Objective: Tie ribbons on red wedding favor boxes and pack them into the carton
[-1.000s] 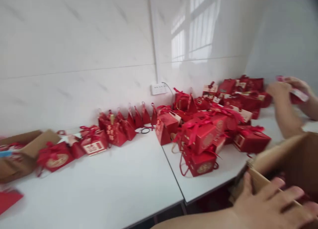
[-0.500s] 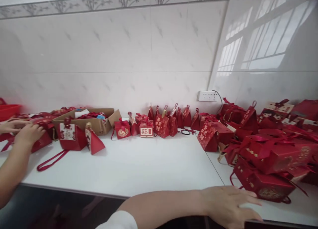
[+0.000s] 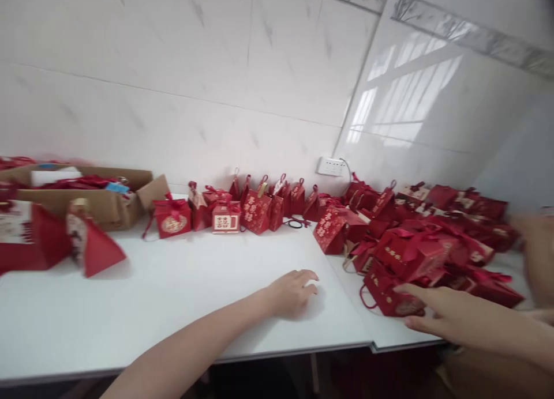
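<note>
My left hand [image 3: 292,294] is over the white table, its fingers loosely bent and apart, with nothing in it. On the right my right hand [image 3: 445,311] reaches in from the side. Its thumb and fingers are spread at the front corner of a red gift box [image 3: 392,295] with gold print and a ribbon handle; whether they touch it I cannot tell. Behind that box is a heap of similar boxes, with a larger ribboned red box [image 3: 411,252] near the front. A red triangular box [image 3: 331,232] with gold characters stands at the heap's left edge.
Several small red boxes [image 3: 257,211] line the wall. A cardboard carton [image 3: 116,206] with mixed contents stands at left, behind a triangular box [image 3: 97,246]. A black ring [image 3: 295,224] lies near the socket strip [image 3: 332,166]. The table [image 3: 173,307] has a front edge and seam.
The view has swung to the right. My left hand has drawn back from the front edge onto the table, and my right hand has come in beside the heap.
</note>
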A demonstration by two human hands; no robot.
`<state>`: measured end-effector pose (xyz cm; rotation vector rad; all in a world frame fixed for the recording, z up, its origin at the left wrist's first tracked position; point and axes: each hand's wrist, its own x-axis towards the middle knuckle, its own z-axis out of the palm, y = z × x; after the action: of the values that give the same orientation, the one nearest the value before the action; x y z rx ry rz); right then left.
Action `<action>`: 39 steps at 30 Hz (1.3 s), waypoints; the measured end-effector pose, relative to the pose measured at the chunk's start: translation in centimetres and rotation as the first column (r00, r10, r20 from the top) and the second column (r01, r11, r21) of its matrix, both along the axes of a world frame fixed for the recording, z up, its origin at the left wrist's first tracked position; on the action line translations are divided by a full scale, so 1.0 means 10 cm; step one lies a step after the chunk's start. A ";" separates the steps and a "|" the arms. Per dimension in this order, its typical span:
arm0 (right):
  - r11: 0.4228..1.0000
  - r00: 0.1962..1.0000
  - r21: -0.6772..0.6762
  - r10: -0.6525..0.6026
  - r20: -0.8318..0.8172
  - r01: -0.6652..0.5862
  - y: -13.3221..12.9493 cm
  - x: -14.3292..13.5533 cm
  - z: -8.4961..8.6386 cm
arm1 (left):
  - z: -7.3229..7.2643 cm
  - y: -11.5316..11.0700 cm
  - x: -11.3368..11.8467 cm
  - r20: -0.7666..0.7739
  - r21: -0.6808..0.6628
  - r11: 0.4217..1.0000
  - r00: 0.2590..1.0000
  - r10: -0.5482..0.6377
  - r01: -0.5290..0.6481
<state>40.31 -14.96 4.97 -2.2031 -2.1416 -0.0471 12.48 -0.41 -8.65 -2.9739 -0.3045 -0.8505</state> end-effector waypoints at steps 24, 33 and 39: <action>0.757 0.956 0.628 0.016 -0.291 0.179 1.73 -0.15 -0.36 | -0.02 0.75 0.03 0.493 -0.251 0.968 0.859 0.138 -0.011; 0.643 0.869 0.624 -0.137 -0.476 0.443 2.27 0.05 -0.57 | -0.06 0.82 0.01 0.576 -0.300 0.953 0.802 0.156 0.031; 0.642 0.905 0.669 -0.097 -0.413 0.374 2.25 0.01 -0.64 | -0.05 0.82 0.01 0.573 -0.372 0.927 0.799 0.184 0.053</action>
<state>40.43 7.55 -1.39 -1.7871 -1.2746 -0.4345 12.56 7.74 -9.14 -2.8713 -0.6498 -1.9205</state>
